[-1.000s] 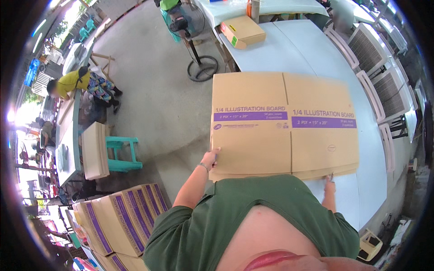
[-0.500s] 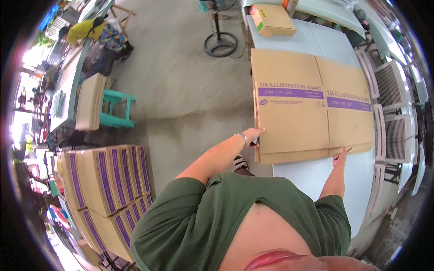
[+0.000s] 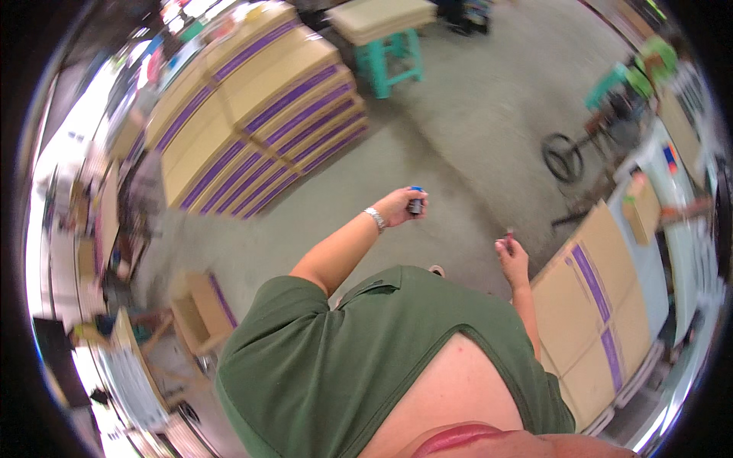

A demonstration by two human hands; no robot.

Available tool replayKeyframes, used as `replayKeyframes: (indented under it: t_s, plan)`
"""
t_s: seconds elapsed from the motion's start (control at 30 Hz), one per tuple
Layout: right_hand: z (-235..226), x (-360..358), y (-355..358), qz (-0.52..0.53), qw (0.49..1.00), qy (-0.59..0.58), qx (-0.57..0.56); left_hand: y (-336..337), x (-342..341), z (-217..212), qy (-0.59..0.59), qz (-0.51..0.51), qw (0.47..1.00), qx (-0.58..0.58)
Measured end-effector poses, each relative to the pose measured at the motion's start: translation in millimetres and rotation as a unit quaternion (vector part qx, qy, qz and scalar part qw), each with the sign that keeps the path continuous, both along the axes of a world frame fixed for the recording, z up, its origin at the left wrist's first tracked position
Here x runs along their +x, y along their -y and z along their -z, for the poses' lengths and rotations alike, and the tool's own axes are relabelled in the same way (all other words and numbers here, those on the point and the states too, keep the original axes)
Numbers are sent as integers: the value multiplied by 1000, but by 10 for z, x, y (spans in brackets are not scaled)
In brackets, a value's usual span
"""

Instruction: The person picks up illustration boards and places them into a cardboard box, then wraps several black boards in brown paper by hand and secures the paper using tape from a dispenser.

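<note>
My left hand (image 3: 395,208), with a watch or metal bracelet at its wrist, is closed round a small dark object with a blue top (image 3: 416,203); its exact kind is too small to tell. Over the floor to the right, my right hand (image 3: 514,258) pinches a thin reddish stick-like object (image 3: 509,236), pointing away from me. Flat brown cardboard cartons with purple bands (image 3: 553,294) lie on the table at my right; neither hand touches them.
Ahead on the left stands a large stack of brown cartons with purple stripes (image 3: 252,145). Beyond it is a turquoise stool (image 3: 379,69) bearing flat boards. A stand fan (image 3: 563,158), a small carton (image 3: 641,206) and an open carton (image 3: 202,309) are around.
My view has turned left, away from the table. My hands have come off the flat cartons and are now over the floor, and the carton stack is now ahead of me.
</note>
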State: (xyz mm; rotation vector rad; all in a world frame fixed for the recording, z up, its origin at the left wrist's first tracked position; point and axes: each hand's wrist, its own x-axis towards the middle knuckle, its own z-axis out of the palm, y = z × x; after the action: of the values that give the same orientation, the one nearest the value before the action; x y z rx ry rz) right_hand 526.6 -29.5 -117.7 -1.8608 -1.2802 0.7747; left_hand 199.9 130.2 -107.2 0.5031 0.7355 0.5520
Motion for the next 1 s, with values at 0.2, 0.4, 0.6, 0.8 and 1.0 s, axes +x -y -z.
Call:
replayKeyframes:
  t_s: [0.2,0.4,0.6,0.8,1.0]
  plan:
    - [-231,-2364,-440,-253,966,-36,-31,1778,-2883,-182,-34,-346,937,24]
    - [-320,-4844,-322,-434,892,-121,-43,4045,-4431,201,-170,-496,852,-10]
    - [-696,-7218,415,-658,742,-130,-10,4660,-5372,219,-268,-536,801,19]
    - [-1010,-8914,463,-782,622,-26,-17,4042,-6475,30,-498,-443,738,106]
    - [-820,-10505,62,-836,546,-36,-33,3361,-7792,-140,-494,-531,665,176]
